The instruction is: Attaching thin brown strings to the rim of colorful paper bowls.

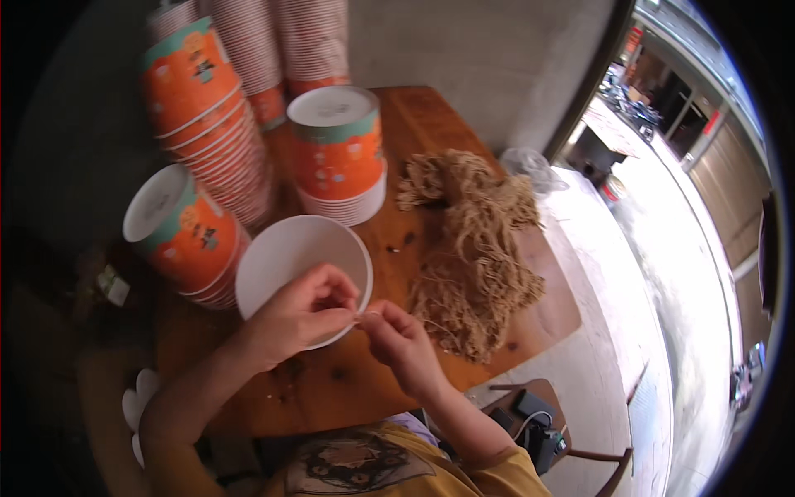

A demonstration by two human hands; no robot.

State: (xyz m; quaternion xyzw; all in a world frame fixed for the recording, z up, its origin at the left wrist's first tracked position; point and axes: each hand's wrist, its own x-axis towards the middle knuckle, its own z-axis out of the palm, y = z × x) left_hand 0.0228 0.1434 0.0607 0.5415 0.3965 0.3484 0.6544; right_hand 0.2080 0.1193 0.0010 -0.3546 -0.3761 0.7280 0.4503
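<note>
Over the near right rim of a white paper tub (290, 248), my two hands meet with the fingertips together. My left hand (310, 306) is closed in a pinch, its thumb pointing at the right hand. From the right, my right hand (397, 335) pinches at the same spot. Something tiny and pale seems to lie between the fingertips, too small to name. To the right of the hands, a tangled heap of tan, stringy fibre (476, 265) spreads across the wooden table (331, 385).
Stacks of upturned orange paper tubs (339, 161) stand at the back and left, some leaning (203, 108). A clear plastic bag (534, 170) lies past the fibre. Near the table's right corner, a wooden chair (542, 398) holds black devices and a white cable. A bright doorway opens at right.
</note>
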